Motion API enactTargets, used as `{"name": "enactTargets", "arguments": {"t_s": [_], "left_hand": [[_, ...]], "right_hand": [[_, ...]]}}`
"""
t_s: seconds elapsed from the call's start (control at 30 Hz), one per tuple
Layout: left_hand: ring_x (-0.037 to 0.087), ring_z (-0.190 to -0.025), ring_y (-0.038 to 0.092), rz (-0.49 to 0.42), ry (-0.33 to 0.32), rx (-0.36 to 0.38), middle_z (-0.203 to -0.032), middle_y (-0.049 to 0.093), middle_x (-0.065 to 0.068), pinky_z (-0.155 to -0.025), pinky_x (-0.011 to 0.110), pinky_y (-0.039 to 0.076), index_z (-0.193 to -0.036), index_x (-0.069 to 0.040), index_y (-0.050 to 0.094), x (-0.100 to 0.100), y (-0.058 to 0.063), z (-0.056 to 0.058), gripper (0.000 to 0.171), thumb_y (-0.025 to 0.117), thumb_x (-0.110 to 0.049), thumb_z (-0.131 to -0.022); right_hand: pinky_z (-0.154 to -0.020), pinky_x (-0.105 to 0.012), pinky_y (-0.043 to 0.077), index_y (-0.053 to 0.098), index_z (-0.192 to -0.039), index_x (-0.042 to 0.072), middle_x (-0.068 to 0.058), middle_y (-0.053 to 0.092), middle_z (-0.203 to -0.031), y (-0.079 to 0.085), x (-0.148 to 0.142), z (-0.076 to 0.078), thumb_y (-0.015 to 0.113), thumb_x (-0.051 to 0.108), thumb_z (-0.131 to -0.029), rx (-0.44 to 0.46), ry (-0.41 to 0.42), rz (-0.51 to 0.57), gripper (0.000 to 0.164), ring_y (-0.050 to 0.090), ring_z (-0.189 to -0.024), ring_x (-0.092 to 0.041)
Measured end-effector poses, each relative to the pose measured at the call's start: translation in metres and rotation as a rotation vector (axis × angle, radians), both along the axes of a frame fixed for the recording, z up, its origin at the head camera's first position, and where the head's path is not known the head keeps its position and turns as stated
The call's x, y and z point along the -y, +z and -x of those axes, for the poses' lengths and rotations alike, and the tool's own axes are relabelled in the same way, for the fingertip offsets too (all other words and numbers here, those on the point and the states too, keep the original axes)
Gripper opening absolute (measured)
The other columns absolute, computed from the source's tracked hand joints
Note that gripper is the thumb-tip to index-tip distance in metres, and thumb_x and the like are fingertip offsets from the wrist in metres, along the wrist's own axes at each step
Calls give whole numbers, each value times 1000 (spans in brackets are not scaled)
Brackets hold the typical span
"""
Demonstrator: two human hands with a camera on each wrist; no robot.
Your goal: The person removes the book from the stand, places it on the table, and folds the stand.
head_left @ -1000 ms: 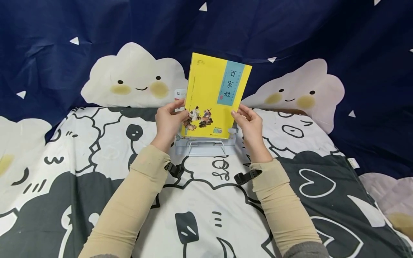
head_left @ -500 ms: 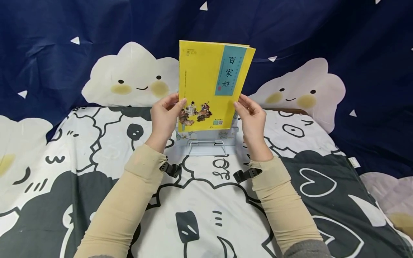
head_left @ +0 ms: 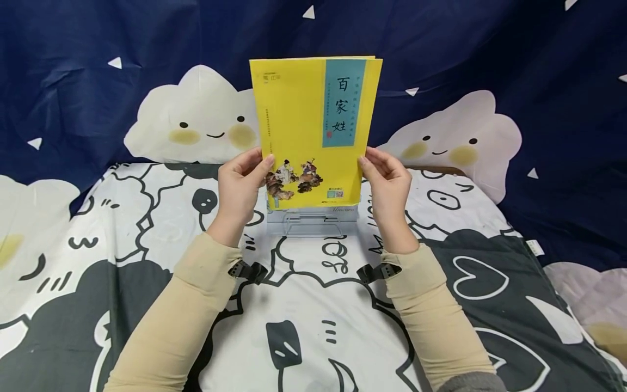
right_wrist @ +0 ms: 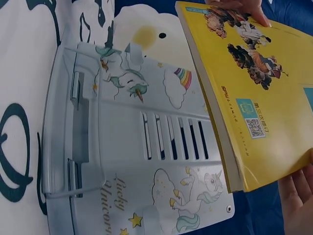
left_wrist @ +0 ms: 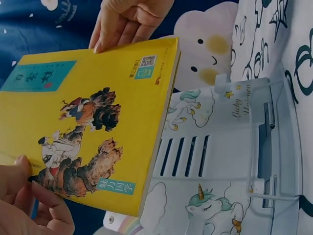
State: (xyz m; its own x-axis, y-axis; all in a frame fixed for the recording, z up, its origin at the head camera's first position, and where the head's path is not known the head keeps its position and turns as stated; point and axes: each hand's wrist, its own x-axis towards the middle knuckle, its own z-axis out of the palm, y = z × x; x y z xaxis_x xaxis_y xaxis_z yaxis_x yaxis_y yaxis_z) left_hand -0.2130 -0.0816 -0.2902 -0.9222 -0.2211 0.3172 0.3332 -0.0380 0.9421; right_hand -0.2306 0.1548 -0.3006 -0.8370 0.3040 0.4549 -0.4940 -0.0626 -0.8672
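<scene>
A yellow paperback book [head_left: 303, 120] with a blue title panel is held upright between both hands, its cover facing me. My left hand [head_left: 240, 185] pinches its left edge low down, thumb on the cover. At the right edge my right hand [head_left: 389, 185] grips it the same way, fingers behind. Just beyond and below the book stands a pale blue book stand [head_left: 313, 218], mostly hidden by it in the head view. Both wrist views show the stand's unicorn print, slots and wire front bar [right_wrist: 100, 127], with the book's bottom edge apart from the back plate.
The stand rests on a black-and-white cartoon cloth [head_left: 303, 305]. Behind it hangs a dark blue curtain [head_left: 313, 27] printed with smiling clouds. Black straps with small devices [head_left: 250, 271] sit on both wrists.
The book has turned from a tilt to nearly upright and come nearer, shifting left and looking larger. Both hands keep hold of it; the left hand has moved left with its edge.
</scene>
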Motion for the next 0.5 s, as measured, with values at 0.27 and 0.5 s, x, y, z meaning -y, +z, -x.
{"name": "enactTargets", "arguments": {"t_s": [0.27, 0.5], "left_hand": [[4, -79, 64, 0, 10, 68, -91, 69, -10, -66, 16, 53, -123, -1, 69, 12, -3, -8, 33, 71, -15, -93], [6, -76, 60, 49, 40, 131, -92, 67, -10, -61, 15, 50, -125, -5, 68, 23, -7, -18, 33, 69, -19, -95]], "right_hand": [[-72, -19, 56, 71, -101, 9, 6, 70, -88, -2, 9, -10, 71, -5, -87, 6, 39, 31, 20, 65, -78, -8], [-70, -18, 55, 72, -93, 11, 5, 70, -85, -7, 19, -16, 69, -9, -86, 22, 100, 58, 22, 65, -74, -7]]}}
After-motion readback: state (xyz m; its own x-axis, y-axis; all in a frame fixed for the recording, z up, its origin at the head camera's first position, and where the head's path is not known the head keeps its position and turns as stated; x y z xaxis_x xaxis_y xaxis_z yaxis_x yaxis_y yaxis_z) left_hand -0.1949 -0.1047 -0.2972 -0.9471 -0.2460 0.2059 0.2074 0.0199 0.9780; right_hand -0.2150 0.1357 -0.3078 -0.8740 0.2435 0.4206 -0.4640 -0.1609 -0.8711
